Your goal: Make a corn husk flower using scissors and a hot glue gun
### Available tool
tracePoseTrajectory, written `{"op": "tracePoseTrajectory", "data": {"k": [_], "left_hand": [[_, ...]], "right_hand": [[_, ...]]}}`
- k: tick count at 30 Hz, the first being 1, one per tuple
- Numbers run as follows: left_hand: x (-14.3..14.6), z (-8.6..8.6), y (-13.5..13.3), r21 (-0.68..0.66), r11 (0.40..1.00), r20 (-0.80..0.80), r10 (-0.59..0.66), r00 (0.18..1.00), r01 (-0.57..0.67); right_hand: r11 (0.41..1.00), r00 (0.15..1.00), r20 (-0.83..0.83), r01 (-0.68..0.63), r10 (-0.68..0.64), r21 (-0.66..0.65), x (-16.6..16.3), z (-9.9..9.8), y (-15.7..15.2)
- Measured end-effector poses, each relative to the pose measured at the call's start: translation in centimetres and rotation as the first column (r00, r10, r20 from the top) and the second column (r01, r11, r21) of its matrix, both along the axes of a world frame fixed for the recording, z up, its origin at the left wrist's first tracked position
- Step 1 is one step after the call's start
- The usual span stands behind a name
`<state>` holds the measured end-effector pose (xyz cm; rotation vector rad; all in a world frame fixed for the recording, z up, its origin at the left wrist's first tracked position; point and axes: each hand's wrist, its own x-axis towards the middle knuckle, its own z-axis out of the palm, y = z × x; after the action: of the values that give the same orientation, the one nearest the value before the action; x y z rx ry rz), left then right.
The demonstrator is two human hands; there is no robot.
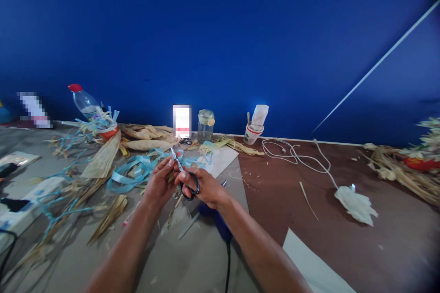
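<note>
My right hand (pixel 202 187) grips a pair of scissors (pixel 182 175) by their black handles, with the metal blades pointing up and to the left. My left hand (pixel 158 179) is closed right beside the blades, its fingertips pinching something small that I cannot make out. Both hands hover above a grey sheet (pixel 192 247) on the table. Just behind them lies a tangle of light blue ribbon (pixel 137 169) among dried corn husks (pixel 103 158).
A plastic bottle with a red cap (pixel 84 100), a glass jar (pixel 206 124) and a paper cup (pixel 253 132) stand along the blue wall. A white cable (pixel 299 153) runs over the brown tabletop to a white crumpled piece (pixel 355 203). More husks (pixel 405 169) lie at right.
</note>
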<state>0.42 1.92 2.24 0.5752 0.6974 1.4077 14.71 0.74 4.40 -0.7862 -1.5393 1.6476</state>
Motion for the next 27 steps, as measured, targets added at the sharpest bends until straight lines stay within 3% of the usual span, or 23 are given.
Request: {"op": "tracePoseTrajectory", "data": {"k": [7,12,16,23,27], "left_hand": [[-0.3,-0.1,0.1,0.087,0.985,-0.071,0.157,0.985,-0.15],[-0.7,-0.4,0.4,0.172,0.971,-0.094,0.185,0.978,-0.167],[-1.0,-0.5,0.6,0.203,0.968,-0.058,0.162,0.985,-0.147],[-0.8,0.5,0.0,0.184,0.979,-0.017,0.094,0.995,-0.09],[-0.7,0.6,-0.2,0.203,0.976,-0.02,0.089,0.996,-0.083]], "right_hand": [[0.999,0.942,0.331,0.053,-0.046,-0.01,1.1,-0.4,1.6],[0.954,0.701,0.658,0.117,-0.276,0.275,0.9,-1.2,1.4],[0.924,0.576,0.738,0.085,-0.351,0.373,0.3,-1.3,0.7],[0.913,0.483,0.794,0.029,-0.369,0.407,-0.5,-1.8,0.3],[0.864,0.437,0.783,-0.026,-0.442,0.502,-0.8,-2.0,0.0]]}}
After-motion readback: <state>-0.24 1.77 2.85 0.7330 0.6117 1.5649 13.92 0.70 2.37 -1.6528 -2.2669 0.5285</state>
